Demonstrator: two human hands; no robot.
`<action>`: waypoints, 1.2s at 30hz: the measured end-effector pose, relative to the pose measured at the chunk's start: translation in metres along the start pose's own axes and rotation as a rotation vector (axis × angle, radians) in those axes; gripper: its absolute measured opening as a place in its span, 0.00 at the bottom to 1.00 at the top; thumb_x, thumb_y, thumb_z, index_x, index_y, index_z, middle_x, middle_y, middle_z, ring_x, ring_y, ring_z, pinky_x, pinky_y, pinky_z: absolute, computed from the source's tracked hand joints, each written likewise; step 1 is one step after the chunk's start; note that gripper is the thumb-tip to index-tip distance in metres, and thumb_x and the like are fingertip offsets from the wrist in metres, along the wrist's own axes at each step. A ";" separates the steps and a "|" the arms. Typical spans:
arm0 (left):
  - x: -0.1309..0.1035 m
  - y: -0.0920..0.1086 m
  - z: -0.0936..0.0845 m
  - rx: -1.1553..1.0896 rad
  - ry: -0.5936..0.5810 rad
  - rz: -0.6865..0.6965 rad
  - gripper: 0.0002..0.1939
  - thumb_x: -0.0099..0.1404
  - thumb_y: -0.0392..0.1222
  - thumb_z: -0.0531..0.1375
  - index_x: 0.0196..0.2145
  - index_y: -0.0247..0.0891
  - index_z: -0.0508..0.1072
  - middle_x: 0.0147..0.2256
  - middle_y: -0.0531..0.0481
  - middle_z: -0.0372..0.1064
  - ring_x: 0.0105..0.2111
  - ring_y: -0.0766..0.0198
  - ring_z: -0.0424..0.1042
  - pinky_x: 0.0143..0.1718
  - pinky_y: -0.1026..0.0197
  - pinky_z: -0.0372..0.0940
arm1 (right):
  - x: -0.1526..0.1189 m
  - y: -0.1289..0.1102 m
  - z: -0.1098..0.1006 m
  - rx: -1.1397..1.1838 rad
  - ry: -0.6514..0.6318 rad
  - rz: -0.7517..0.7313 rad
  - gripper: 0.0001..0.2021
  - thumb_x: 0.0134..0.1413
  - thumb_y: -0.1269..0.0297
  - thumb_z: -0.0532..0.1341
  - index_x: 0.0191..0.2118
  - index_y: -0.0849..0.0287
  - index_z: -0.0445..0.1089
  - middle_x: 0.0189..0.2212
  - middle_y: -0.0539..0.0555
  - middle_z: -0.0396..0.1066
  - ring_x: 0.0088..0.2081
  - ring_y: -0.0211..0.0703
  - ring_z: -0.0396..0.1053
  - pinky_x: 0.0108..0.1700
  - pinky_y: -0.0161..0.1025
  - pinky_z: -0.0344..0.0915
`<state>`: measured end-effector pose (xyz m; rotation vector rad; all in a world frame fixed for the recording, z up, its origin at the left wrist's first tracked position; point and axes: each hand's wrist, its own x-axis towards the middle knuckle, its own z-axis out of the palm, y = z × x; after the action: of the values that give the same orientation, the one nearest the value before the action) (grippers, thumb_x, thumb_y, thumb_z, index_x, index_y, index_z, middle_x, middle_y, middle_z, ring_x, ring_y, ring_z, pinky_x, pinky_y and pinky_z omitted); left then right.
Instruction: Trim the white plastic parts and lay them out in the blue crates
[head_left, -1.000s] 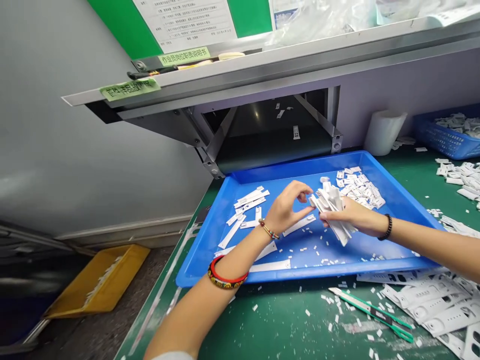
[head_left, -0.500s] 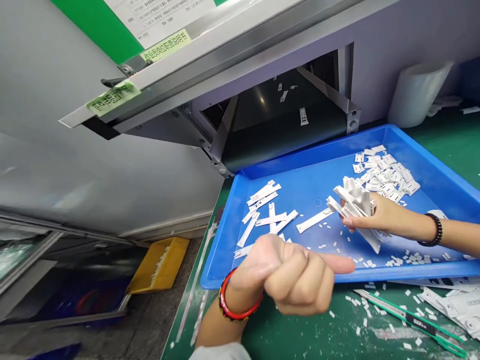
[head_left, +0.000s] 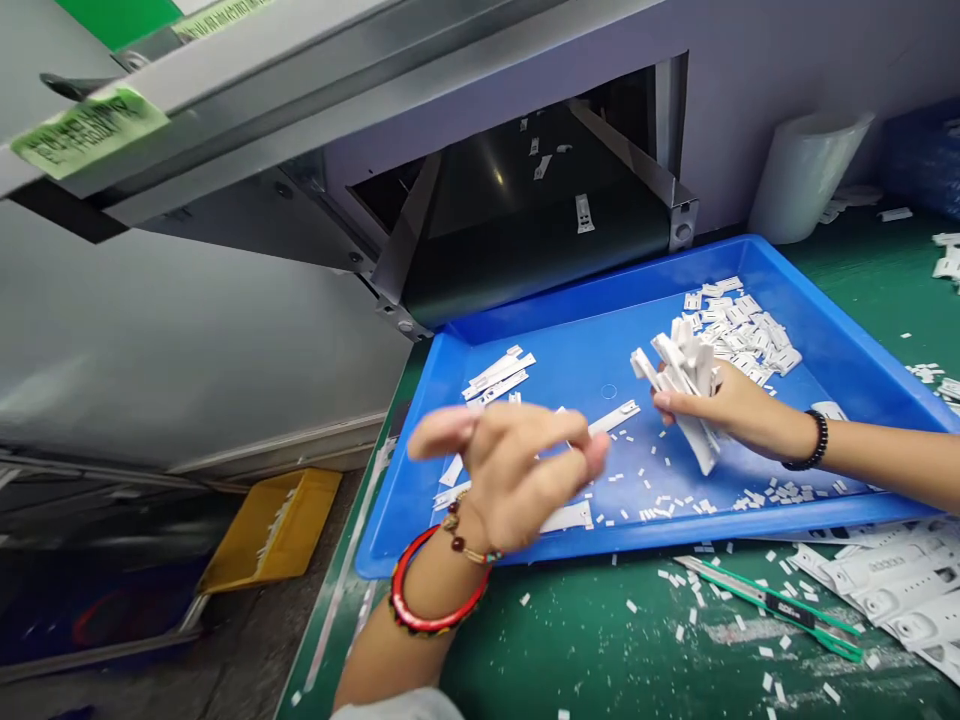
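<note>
My right hand, with a black bead bracelet, grips a bundle of long white plastic strips above the blue tray. My left hand, wearing a red bangle and a bead bracelet, hovers over the tray's front left part. Its fingers are apart and partly bent, with nothing seen in them. Behind it, loose white strips lie in the tray, some hidden by the hand. A heap of small white pieces fills the tray's back right, and tiny white chips are scattered along its front.
Behind the tray, a dark conveyor belt carries several white pieces. A green cutter and stacked white strips lie on the green table. A whitish roll stands at back right. Lower left is a yellow bin.
My left hand has risen and turned, its closed fingers now spread apart. My right hand still grips the bundle. The view has shifted, moving the tray and surroundings leftward.
</note>
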<state>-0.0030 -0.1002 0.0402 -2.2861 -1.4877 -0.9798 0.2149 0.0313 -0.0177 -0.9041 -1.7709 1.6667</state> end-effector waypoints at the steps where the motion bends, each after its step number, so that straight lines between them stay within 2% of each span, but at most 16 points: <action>1: 0.009 -0.002 0.006 0.058 0.105 0.074 0.13 0.65 0.33 0.60 0.26 0.42 0.61 0.26 0.60 0.70 0.29 0.64 0.67 0.46 0.49 0.54 | 0.002 0.000 -0.001 0.037 0.045 0.006 0.20 0.41 0.46 0.72 0.29 0.57 0.69 0.24 0.51 0.72 0.28 0.42 0.69 0.32 0.39 0.66; 3: 0.025 -0.010 0.021 0.152 0.274 0.143 0.15 0.66 0.31 0.58 0.25 0.40 0.57 0.25 0.60 0.68 0.26 0.67 0.65 0.45 0.50 0.53 | 0.005 0.000 -0.003 0.125 0.123 0.040 0.21 0.39 0.47 0.73 0.29 0.58 0.69 0.24 0.50 0.71 0.27 0.40 0.68 0.29 0.38 0.64; 5: 0.036 -0.019 0.036 0.167 0.289 0.083 0.18 0.68 0.32 0.55 0.24 0.39 0.53 0.22 0.61 0.63 0.23 0.68 0.62 0.46 0.52 0.54 | 0.007 0.000 -0.004 0.203 0.172 0.077 0.22 0.35 0.49 0.75 0.29 0.59 0.69 0.23 0.50 0.70 0.26 0.38 0.67 0.28 0.37 0.63; 7: 0.039 -0.027 0.048 0.125 0.174 -0.034 0.18 0.70 0.34 0.54 0.24 0.40 0.51 0.21 0.60 0.60 0.23 0.68 0.61 0.49 0.53 0.54 | 0.007 0.000 -0.004 0.242 0.182 0.092 0.22 0.33 0.51 0.76 0.29 0.59 0.69 0.23 0.49 0.70 0.26 0.38 0.67 0.28 0.36 0.63; 10: 0.036 -0.033 0.059 0.049 -0.065 -0.204 0.16 0.70 0.38 0.55 0.26 0.40 0.53 0.25 0.58 0.63 0.29 0.66 0.64 0.54 0.52 0.52 | 0.005 0.001 -0.003 0.260 0.167 0.102 0.22 0.33 0.52 0.76 0.30 0.59 0.70 0.24 0.50 0.71 0.27 0.38 0.68 0.29 0.36 0.64; 14: 0.032 -0.036 0.069 -0.030 -0.299 -0.345 0.14 0.69 0.37 0.54 0.27 0.40 0.54 0.25 0.59 0.61 0.29 0.66 0.62 0.55 0.53 0.51 | 0.003 0.001 -0.003 0.262 0.156 0.101 0.22 0.34 0.52 0.77 0.31 0.59 0.70 0.24 0.50 0.71 0.28 0.39 0.68 0.30 0.37 0.65; 16: 0.031 -0.038 0.076 -0.047 -0.436 -0.358 0.15 0.70 0.37 0.52 0.25 0.40 0.53 0.23 0.59 0.57 0.26 0.66 0.59 0.54 0.53 0.53 | 0.004 0.001 -0.002 0.256 0.153 0.100 0.22 0.34 0.52 0.76 0.30 0.59 0.70 0.24 0.50 0.71 0.28 0.39 0.68 0.32 0.38 0.66; 18: 0.028 -0.040 0.084 -0.053 -0.608 -0.327 0.14 0.69 0.40 0.54 0.26 0.40 0.55 0.23 0.58 0.59 0.27 0.65 0.61 0.51 0.53 0.55 | 0.005 0.001 -0.002 0.247 0.168 0.088 0.23 0.33 0.52 0.77 0.32 0.59 0.69 0.26 0.50 0.71 0.29 0.40 0.68 0.34 0.39 0.67; 21: 0.024 -0.044 0.096 0.001 -0.841 -0.247 0.09 0.65 0.42 0.60 0.33 0.39 0.62 0.34 0.48 0.69 0.37 0.56 0.67 0.45 0.54 0.58 | 0.006 0.003 -0.002 0.199 0.180 0.051 0.24 0.32 0.54 0.77 0.35 0.58 0.69 0.31 0.51 0.72 0.33 0.41 0.69 0.38 0.41 0.68; 23: 0.021 -0.047 0.102 0.054 -0.911 -0.228 0.07 0.63 0.38 0.60 0.35 0.37 0.64 0.39 0.42 0.69 0.43 0.51 0.67 0.41 0.55 0.59 | 0.006 0.005 -0.002 0.171 0.164 0.036 0.25 0.34 0.52 0.77 0.37 0.58 0.69 0.34 0.52 0.73 0.35 0.43 0.70 0.40 0.42 0.68; 25: 0.019 -0.049 0.106 0.040 -0.902 -0.272 0.05 0.61 0.35 0.58 0.35 0.38 0.63 0.38 0.42 0.68 0.42 0.52 0.67 0.38 0.57 0.59 | 0.006 0.007 -0.002 0.166 0.151 0.039 0.25 0.35 0.50 0.76 0.38 0.58 0.70 0.35 0.53 0.73 0.36 0.43 0.70 0.40 0.42 0.68; 27: 0.018 -0.050 0.108 -0.107 -0.842 -0.390 0.07 0.60 0.36 0.57 0.35 0.39 0.61 0.34 0.47 0.66 0.35 0.57 0.66 0.33 0.58 0.58 | 0.007 0.008 -0.003 0.166 0.138 0.047 0.25 0.36 0.49 0.75 0.38 0.57 0.70 0.34 0.52 0.73 0.35 0.43 0.70 0.39 0.41 0.68; 30: 0.020 -0.048 0.112 -0.568 -0.732 -0.653 0.05 0.61 0.38 0.53 0.34 0.41 0.57 0.27 0.55 0.60 0.24 0.65 0.60 0.26 0.62 0.55 | 0.007 0.008 -0.002 0.131 0.114 0.053 0.23 0.36 0.49 0.75 0.35 0.58 0.70 0.31 0.50 0.72 0.33 0.41 0.69 0.38 0.40 0.67; 32: 0.023 -0.043 0.113 -0.915 -0.700 -0.789 0.02 0.62 0.38 0.50 0.34 0.41 0.57 0.25 0.57 0.56 0.20 0.69 0.55 0.22 0.64 0.51 | 0.007 0.008 -0.003 0.092 0.112 0.042 0.22 0.37 0.48 0.74 0.34 0.58 0.70 0.30 0.50 0.72 0.32 0.41 0.68 0.38 0.41 0.66; 34: 0.027 -0.038 0.112 -1.164 -0.692 -0.850 0.01 0.61 0.38 0.50 0.33 0.41 0.58 0.25 0.58 0.55 0.18 0.72 0.51 0.20 0.66 0.47 | 0.008 0.008 -0.003 0.049 0.123 0.013 0.23 0.36 0.48 0.74 0.33 0.58 0.70 0.30 0.49 0.71 0.32 0.40 0.67 0.38 0.40 0.66; 36: 0.029 -0.033 0.110 -1.274 -0.687 -0.845 0.03 0.59 0.37 0.51 0.33 0.40 0.60 0.25 0.58 0.54 0.18 0.73 0.50 0.19 0.67 0.46 | 0.009 0.009 -0.004 0.013 0.128 -0.022 0.22 0.37 0.47 0.73 0.33 0.58 0.70 0.30 0.49 0.71 0.32 0.40 0.67 0.39 0.41 0.65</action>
<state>0.0194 -0.0053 -0.0282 -2.9800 -2.8502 -1.8904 0.2135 0.0409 -0.0263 -0.9603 -1.6765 1.5690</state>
